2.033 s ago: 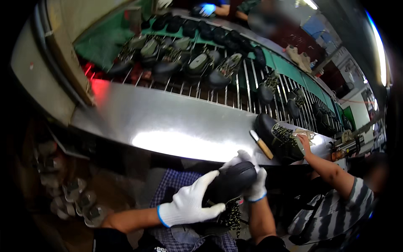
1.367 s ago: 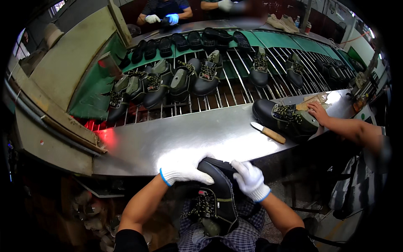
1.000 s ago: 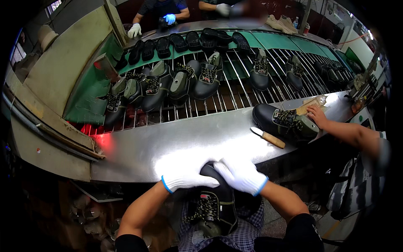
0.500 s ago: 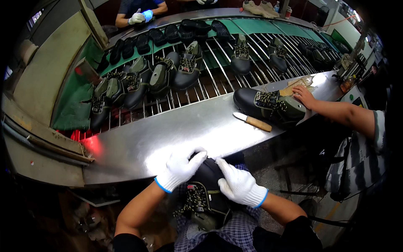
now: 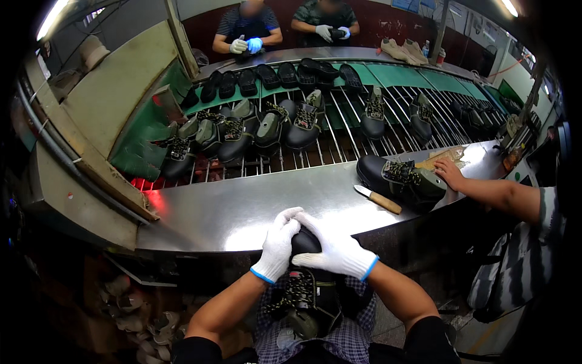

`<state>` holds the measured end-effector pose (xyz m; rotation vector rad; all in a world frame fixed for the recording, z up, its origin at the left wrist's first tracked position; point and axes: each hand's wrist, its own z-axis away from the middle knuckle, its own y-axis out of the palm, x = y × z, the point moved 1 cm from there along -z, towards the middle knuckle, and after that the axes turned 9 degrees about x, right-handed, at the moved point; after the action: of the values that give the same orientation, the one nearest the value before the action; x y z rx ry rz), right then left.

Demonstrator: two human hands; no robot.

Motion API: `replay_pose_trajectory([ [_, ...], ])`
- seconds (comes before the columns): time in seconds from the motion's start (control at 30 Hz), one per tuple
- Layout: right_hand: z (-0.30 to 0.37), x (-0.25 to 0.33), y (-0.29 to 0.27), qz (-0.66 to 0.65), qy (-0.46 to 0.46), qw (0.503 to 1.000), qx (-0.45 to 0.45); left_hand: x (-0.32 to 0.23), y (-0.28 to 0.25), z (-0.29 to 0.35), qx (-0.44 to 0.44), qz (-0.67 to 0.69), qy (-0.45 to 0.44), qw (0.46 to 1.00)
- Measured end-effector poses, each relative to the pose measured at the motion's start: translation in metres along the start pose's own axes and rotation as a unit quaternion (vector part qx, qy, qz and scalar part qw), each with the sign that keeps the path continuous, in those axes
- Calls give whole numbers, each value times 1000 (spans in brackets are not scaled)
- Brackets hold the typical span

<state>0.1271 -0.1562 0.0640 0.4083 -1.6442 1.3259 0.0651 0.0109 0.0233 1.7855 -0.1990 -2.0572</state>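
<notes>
A black work shoe [image 5: 305, 241] with black-and-yellow laces stands toe away from me over my lap. A green last shows in its opening. My left hand [image 5: 277, 246], in a white knitted glove, presses the left side of the toe. The similarly gloved right hand [image 5: 334, 247] wraps the toe's front and right side, its thumb across the top. The fingertips of both hands meet at the toe's front, and what lies beneath them is hidden. Beyond them, a wooden-handled knife [image 5: 379, 199] lies on the metal bench edge [image 5: 242, 209], beside another black shoe [image 5: 388, 174].
Several laced shoes [image 5: 236, 136] stand on the roller conveyor [image 5: 345, 130]; black soles [image 5: 267, 76] lie on the green belt [image 5: 388, 76] behind. At right, another person's bare hand [image 5: 450, 173] rests by the bench shoe. Two gloved co-workers stand across. Beige shoes [image 5: 403, 51] sit at the back.
The view has tilted up, showing more of the far side. My hands have come together around the toe, the right one now reaching over it. The other person's hand stays by the bench shoe.
</notes>
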Motion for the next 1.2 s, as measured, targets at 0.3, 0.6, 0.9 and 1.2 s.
replay_pose_trajectory([
  [0.3, 31, 79, -30, 40, -155, 979, -125, 38, -65, 58, 153, 158, -161, 962],
  [0.6, 20, 49, -76, -65, -202, 969, -124, -84, -95, 94, 79, 44, 4, 996],
  [0.9, -16, -26, -40, -282, -168, 942, -72, -219, 1, 77, 86, -649, 57, 753],
  [1.2, -105, 7, -81, -503, -381, 772, -75, -235, 1, 39, 119, -682, -15, 721],
])
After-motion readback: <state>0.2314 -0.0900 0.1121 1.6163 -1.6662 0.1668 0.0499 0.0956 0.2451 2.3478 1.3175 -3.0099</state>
